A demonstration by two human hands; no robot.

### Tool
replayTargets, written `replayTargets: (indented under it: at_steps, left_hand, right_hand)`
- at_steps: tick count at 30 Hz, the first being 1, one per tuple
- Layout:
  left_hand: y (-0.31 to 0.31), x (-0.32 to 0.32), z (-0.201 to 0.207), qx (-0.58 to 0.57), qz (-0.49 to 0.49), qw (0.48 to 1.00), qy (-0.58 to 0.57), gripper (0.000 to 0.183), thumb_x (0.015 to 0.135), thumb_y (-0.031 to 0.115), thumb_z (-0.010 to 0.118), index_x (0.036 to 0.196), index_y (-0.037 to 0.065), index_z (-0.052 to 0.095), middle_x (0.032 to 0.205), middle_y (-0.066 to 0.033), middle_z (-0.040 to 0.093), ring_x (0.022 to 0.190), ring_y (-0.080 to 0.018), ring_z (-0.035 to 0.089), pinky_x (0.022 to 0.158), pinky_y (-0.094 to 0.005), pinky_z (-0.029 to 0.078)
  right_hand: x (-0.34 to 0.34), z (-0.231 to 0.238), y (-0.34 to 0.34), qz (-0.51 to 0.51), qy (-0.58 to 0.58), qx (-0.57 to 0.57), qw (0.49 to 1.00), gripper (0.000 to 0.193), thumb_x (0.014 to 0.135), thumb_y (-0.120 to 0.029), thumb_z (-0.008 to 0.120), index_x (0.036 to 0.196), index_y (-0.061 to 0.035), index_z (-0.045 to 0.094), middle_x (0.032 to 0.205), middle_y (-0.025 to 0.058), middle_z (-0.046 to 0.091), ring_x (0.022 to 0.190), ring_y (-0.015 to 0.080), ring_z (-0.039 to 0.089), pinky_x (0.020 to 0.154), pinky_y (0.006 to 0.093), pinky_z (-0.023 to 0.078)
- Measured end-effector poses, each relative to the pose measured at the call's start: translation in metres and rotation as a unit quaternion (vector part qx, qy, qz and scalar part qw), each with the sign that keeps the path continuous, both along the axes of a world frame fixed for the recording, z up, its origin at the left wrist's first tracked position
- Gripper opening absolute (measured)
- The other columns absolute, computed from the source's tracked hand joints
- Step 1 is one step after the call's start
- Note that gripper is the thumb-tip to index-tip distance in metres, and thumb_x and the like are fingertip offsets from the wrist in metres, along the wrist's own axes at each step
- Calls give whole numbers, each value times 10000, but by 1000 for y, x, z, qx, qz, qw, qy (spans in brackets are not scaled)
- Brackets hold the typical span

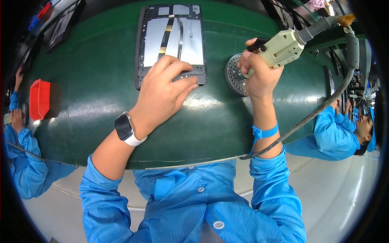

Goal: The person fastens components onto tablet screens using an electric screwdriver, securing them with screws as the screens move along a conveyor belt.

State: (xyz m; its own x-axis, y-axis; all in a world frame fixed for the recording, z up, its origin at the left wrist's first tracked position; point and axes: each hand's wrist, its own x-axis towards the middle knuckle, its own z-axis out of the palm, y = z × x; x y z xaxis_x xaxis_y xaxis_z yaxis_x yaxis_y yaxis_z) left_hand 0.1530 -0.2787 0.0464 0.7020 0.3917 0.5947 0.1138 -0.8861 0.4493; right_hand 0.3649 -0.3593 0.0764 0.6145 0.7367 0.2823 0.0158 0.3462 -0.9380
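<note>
An opened tablet (194, 40) with a silver-grey inside and dark frame lies on the green bench in front of me. My left hand (166, 83) rests on its lower edge, fingers spread and touching the frame. A dark and gold flat cable (165, 40) runs down the tablet's middle. To the right, my right hand (260, 71) is wrapped round a cream electric screwdriver (283, 48). Its lower end points into a round metal screw dish (234, 77) full of small holes. My fingers hide the tip.
A red open bin (39, 99) stands at the left. The screwdriver's grey cable (324, 105) hangs down past my right forearm. Co-workers in blue sit on both sides, one person (340, 129) at the right. More dark panels (63, 30) lie along the far left.
</note>
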Motion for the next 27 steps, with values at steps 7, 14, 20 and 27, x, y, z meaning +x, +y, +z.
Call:
replayTargets:
  at_steps: [7, 14, 20, 27]
  left_hand:
    - [-3, 0, -6, 15, 18, 1000, -3, 172, 716, 54, 789, 874, 33, 725, 1070, -88, 671, 1074, -298, 618, 862, -399, 522]
    - [-1, -2, -9, 23, 14, 1000, -7, 162, 723, 92, 777, 867, 44, 721, 1068, -79, 667, 1073, -281, 610, 884, -408, 499]
    - [0, -2, -6, 9, 16, 1000, -1, 187, 707, 110, 797, 864, 41, 722, 1058, -78, 671, 1050, -277, 627, 857, -403, 515]
    - [0, -2, -8, -1, 21, 1000, -1, 177, 715, 114, 789, 864, 40, 726, 1050, -85, 668, 1047, -276, 626, 862, -398, 510]
  right_hand:
    - [-7, 6, -2, -22, 9, 25, 999, 227, 760, 63, 610, 986, 79, 620, 676, 71, 579, 502, 126, 523, 477, 260, 416]
    - [-43, 22, 9, 69, 42, 74, 994, 256, 775, 77, 580, 1028, 57, 614, 688, 84, 594, 511, 133, 528, 500, 277, 442]
    - [-53, 10, 18, 83, 5, 12, 996, 274, 813, 1, 525, 1080, 46, 566, 605, 64, 506, 488, 147, 456, 539, 347, 434]
    - [-53, 4, 21, 93, 63, 21, 993, 233, 768, 58, 587, 999, 50, 604, 695, 78, 603, 521, 127, 548, 494, 263, 443]
